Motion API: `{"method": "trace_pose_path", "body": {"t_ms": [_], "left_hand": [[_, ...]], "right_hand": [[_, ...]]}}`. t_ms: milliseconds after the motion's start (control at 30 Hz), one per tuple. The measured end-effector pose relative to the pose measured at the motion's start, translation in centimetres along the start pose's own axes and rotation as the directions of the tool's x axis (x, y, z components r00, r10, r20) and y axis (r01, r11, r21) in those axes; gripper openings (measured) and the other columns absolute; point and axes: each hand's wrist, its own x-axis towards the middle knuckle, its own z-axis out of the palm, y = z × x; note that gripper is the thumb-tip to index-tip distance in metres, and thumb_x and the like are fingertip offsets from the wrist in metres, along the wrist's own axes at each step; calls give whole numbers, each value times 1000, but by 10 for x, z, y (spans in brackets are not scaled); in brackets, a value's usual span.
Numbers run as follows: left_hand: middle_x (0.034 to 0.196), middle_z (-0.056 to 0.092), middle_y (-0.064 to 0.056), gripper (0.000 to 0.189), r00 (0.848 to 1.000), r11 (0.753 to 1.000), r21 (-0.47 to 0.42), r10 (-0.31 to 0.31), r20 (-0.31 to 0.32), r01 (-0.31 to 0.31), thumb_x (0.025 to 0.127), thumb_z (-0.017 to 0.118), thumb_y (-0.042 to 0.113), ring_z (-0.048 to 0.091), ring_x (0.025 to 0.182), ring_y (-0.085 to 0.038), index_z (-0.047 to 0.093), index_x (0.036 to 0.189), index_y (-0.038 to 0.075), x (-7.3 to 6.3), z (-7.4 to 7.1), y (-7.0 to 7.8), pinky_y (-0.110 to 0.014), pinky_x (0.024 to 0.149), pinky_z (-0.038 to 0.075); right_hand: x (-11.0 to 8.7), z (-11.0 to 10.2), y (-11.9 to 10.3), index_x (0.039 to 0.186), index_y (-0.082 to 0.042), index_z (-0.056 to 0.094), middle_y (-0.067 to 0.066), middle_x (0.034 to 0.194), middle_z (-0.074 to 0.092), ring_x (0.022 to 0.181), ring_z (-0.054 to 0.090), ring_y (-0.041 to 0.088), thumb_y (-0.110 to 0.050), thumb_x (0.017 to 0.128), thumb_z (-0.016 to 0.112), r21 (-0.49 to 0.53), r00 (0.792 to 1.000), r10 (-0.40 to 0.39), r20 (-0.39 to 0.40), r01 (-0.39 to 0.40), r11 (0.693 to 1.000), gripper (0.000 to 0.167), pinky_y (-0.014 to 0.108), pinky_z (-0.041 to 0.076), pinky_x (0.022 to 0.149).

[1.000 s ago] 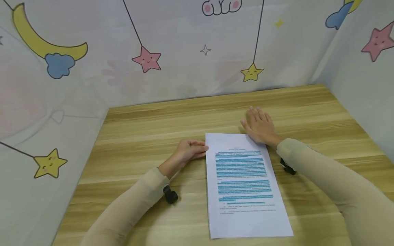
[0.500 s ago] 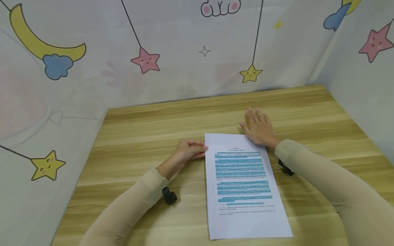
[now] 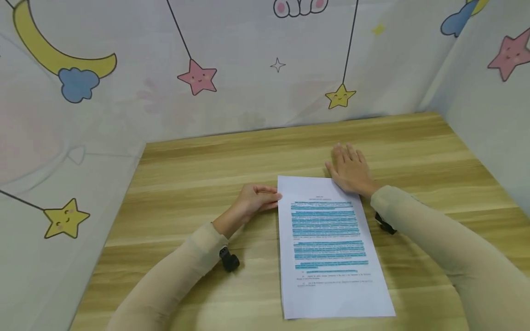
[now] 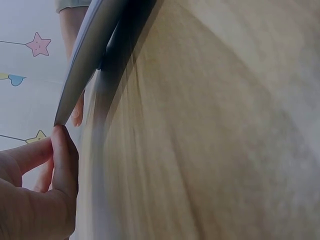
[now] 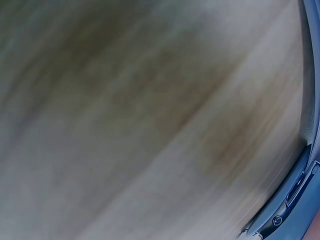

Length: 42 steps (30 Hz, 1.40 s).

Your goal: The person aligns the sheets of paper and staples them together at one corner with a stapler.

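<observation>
Printed sheets of paper [image 3: 331, 301] with blue-highlighted text lie lengthwise on the table, several layers thick at the edge. My left hand [image 3: 252, 202] pinches their left edge near the top between thumb and fingers; in the left wrist view that edge of the papers [image 4: 82, 70] is lifted off the wood. Over the top right corner lies my right hand [image 3: 351, 171], palm down, fingers straight and pointing away. Low in the right wrist view, a blue and dark stapler [image 5: 282, 210] with a round rivet sits under that hand, at the paper's edge. The head view hides it.
The wood-grain table [image 3: 198, 165] reaches back to a white cloth wall [image 3: 240, 59] printed with stars and moons. Cloth also bounds the left and right sides. A black wrist camera [image 3: 229, 259] hangs under the left sleeve, another [image 3: 385, 224] under the right.
</observation>
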Motion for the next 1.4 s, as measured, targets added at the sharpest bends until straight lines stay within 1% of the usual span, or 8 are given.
{"method": "trace_pose_path", "body": {"t_ms": [367, 500, 633, 800, 1033, 1167, 1267, 1400], "left_hand": [[90, 71, -14, 18, 1000, 1000, -2, -10, -3, 10, 89, 68, -11, 71, 75, -16, 67, 106, -14, 0, -2, -2, -29, 76, 61], [89, 71, -14, 16, 1000, 1000, -13, 3, -9, -3, 88, 68, -11, 71, 76, -17, 67, 104, -14, -2, -3, -3, -29, 75, 61], [88, 71, -13, 15, 1000, 1000, -29, -7, -7, 7, 88, 68, -12, 71, 76, -17, 68, 103, -13, -4, -3, -8, -29, 76, 61], [88, 71, -13, 16, 1000, 999, -33, -12, -8, 11, 88, 68, -12, 71, 76, -16, 68, 104, -14, -4, -3, -12, -29, 76, 61], [89, 71, -13, 17, 1000, 1000, -30, 2, -9, -2, 88, 69, -11, 71, 76, -16, 67, 105, -14, -6, 1, -5, -29, 76, 61], [87, 71, -12, 18, 1000, 1000, -30, -2, -10, 2, 88, 68, -11, 71, 76, -16, 67, 106, -15, -6, 0, -3, -29, 76, 61], [88, 71, -13, 18, 1000, 1000, -24, -3, -7, 3, 89, 68, -11, 71, 76, -16, 67, 106, -14, -4, 0, -2, -29, 76, 61], [88, 71, -14, 16, 1000, 1000, -21, 18, -2, -18, 88, 69, -11, 71, 76, -17, 67, 104, -14, 0, 1, 2, -30, 77, 60]], "right_hand": [[3, 2, -3, 157, 5, 7, 23, 163, 8, 150, -2, 41, -42, 108, 24, -12, 1000, -3, 24, 4, 1000, 70, 56, -3, 121], [5, 4, -4, 157, 5, 8, 22, 163, 8, 150, -2, 40, -43, 108, 23, -31, 999, -14, 34, 15, 999, 69, 55, -4, 121], [3, 10, -3, 157, 4, 7, 21, 164, 6, 150, -4, 40, -45, 108, 18, -44, 998, -16, 57, 18, 999, 70, 55, -7, 120], [1, 13, 0, 157, 3, 5, 22, 164, 5, 150, -6, 40, -45, 108, 20, -22, 998, -3, 62, 5, 1000, 71, 55, -9, 120], [2, 11, 1, 157, 3, 4, 22, 163, 4, 149, -6, 40, -45, 108, 18, -18, 998, -3, 66, 4, 1000, 71, 54, -10, 120], [4, 10, 1, 157, 4, 5, 22, 163, 4, 149, -5, 41, -45, 108, 18, -26, 998, -7, 68, 9, 1000, 70, 54, -8, 120], [5, 9, 1, 157, 4, 5, 22, 163, 4, 149, -5, 41, -46, 108, 18, -24, 997, -7, 73, 8, 1000, 71, 55, -7, 120], [8, 5, 4, 157, 4, 4, 23, 163, 4, 149, -5, 41, -47, 108, 18, -11, 998, -7, 63, 8, 1000, 72, 55, -7, 120]]}}
